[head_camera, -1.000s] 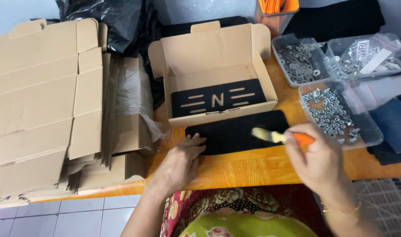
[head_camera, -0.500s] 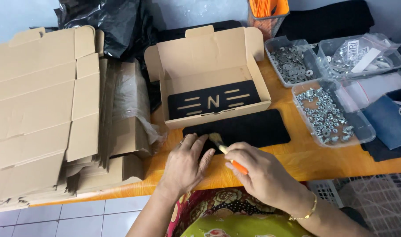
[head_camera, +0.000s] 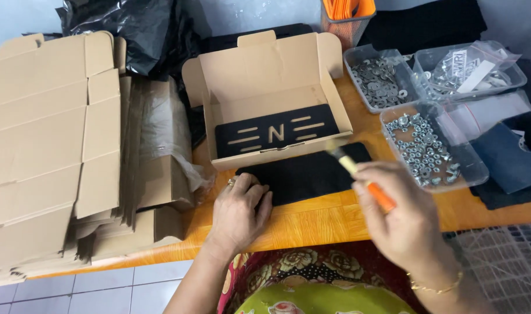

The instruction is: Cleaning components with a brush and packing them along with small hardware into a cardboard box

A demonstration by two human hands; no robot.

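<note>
A flat black felt piece lies on the wooden table just in front of an open cardboard box. Inside the box rests a black plate with cut-out stripes and a letter. My left hand presses flat on the felt piece's left end. My right hand grips a small brush with an orange handle; its pale bristles hover, blurred, over the right part of the felt, near the box's front wall.
Stacks of flattened cardboard boxes fill the left. Clear plastic trays of metal nuts and washers stand at the right, beside dark cloth. An orange mesh cup and a black plastic bag sit behind. The table's edge runs along my lap.
My right hand swept the brush from the right to the felt's left end near my left hand, then back to the right. My left hand stayed on the felt.
</note>
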